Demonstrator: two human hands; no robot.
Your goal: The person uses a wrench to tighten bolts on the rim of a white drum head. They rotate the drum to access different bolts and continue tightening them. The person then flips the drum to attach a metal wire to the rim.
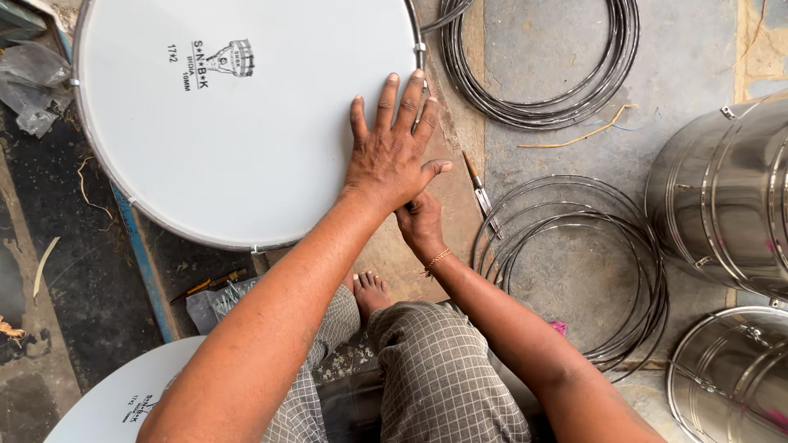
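2 round white drumheads (pixel 246 123), upper left & lower left; 2 shiny steel drum shells (pixel 722 197), right side; 2 piles of thin metal hoops (pixel 574 262), top & centre-right; 1 small pliers (pixel 480 193).

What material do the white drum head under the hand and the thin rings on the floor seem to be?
White drum head: seemingly plastic film, smooth and matte, evenly white, in a metal rim. Thin rings: likely steel, grey and shiny, with bright glints. The left hand lies flat on the head.

Drumhead (pixel 238 123) lies on the floor (pixel 542 156); wire hoops (pixel 574 262) lie to its right, metal drum shells (pixel 722 197) farther right. A second drumhead (pixel 123 394) lies nearer the person, below it. The left hand (pixel 390 160) rests on its right edge.
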